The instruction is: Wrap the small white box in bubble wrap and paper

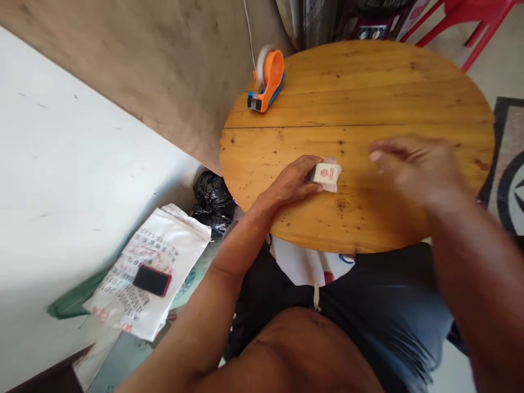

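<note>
The person sits at the near side of an oval wooden table (388,98), with the legs in dark trousers (376,300) partly under its near edge. The left hand (295,177) is clamped on a small packet (326,173), with the thumb at the near side and the other fingers at the far side. This packet is at the near middle part of the table; it is pale, with a red print on its upper face, and a thin, clear-looking wrapping stands out at its right end. The right hand (421,164) is over the right part of the table, apart from the packet. Its fingers are bent, but the hand is blurred, so it cannot be told whether they hold something.

At the far left edge of the table there is 1 orange and blue tape dispenser (271,76) with a roll of tape on it. On the left, below the table, 1 black plastic bag (213,202) lies near a folded white sack (180,229) with printed characters. 1 dark phone (151,280) with a red edge lies on the sack. At the far right is a red chair (466,16), only partly visible.
</note>
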Tool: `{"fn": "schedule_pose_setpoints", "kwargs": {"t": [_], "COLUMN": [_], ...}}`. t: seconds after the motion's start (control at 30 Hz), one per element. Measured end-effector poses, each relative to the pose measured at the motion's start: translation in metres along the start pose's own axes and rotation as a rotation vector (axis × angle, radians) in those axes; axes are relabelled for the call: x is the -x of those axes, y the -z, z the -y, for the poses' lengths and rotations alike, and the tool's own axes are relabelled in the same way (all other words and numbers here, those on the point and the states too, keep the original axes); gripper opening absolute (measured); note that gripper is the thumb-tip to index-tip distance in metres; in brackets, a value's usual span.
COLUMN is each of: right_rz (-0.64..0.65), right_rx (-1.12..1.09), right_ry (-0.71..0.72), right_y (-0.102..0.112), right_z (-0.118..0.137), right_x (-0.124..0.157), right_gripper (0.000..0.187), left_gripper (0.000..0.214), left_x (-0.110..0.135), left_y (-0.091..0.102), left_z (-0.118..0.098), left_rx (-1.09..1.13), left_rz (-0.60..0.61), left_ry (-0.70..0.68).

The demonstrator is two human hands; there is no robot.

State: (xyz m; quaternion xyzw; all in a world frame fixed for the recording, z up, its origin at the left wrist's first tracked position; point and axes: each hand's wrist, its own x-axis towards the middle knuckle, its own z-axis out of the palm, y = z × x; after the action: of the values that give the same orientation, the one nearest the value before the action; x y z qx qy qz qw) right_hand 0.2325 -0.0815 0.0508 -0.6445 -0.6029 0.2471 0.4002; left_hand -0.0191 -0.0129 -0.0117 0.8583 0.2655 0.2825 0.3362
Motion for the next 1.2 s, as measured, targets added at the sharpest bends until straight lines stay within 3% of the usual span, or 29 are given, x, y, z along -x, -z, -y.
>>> {"fn": "schedule_pose_setpoints", "kwargs": {"t": [0.13,0.2,0.33,0.47,0.63,0.93,1.2], "right_rz": [0.007,0.021,0.163,0.287,0.394,0.308,0.177], "right_rx": [-0.083,-0.106,-0.155,-0.19,-0.181,0.03,0.235], "right_ry": [-0.105,-0.119,-0.136,-0.265,-0.349,-0.205,0.035], "right_y": [-0.04,-0.05,-0.049,-0.048,-0.05,-0.052,-0.044], "right_z": [-0.024,-0.028,-0.018,-0.004,0.006,-0.013,-0.002], "right_x": [-0.003,-0.006,-0.019,-0.035,-0.048,-0.05,-0.06], "right_gripper": [0.024,0.028,0.029,0.028,0.008,0.015,0.015], "left_gripper": [0.072,0.075,0.077,0.068,0.06,0.048,0.032], "left_x": [0.001,0.001,0.001,0.001,0.001,0.008,0.012], "left_y": [0.001,0.001,0.0,0.0,0.0,0.0,0.003], "left_z": [0.001,0.003,0.003,0.001,0.002,0.001,-0.004], "left_rx": [-0.005,-0.024,-0.039,0.01,0.047,0.011,0.093], "left_rz": [0.023,0.022,0.019,0.009,-0.003,0.011,-0.059], "left_ry": [0.014,0.029,0.05,-0.001,-0.082,-0.179,-0.236]}}
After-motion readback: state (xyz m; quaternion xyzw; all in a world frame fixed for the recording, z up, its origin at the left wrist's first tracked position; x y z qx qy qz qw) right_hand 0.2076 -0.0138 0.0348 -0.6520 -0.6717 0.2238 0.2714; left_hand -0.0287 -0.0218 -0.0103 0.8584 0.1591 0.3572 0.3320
